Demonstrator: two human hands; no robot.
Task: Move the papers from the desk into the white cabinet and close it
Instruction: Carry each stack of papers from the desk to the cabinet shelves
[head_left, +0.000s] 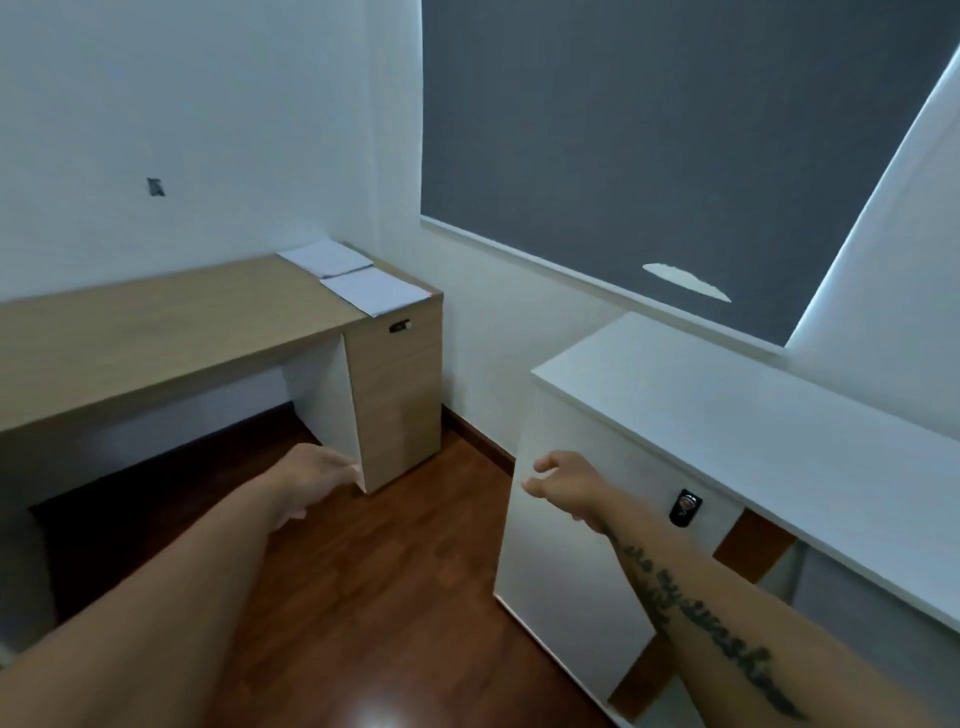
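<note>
A grey window blind (649, 130) fills the upper right of my view, above a dark wooden floor (389, 597). A long wooden desk (156, 338) runs along the left wall. At its far right end lie two stacks of white papers (353, 280), one just behind the other, untouched. To my right stands the white cabinet (753, 415), its door (571, 545) swung ajar, a small black lock (687, 506) on its front. Both my bare forearms reach forward. My left hand (317, 475) is extended low toward the desk's pedestal, fingers loosely spread, holding nothing. My right hand (563, 480), on a tattooed forearm, hovers in front of the cabinet door's upper edge, fingers curled loosely apart, also empty.
</note>
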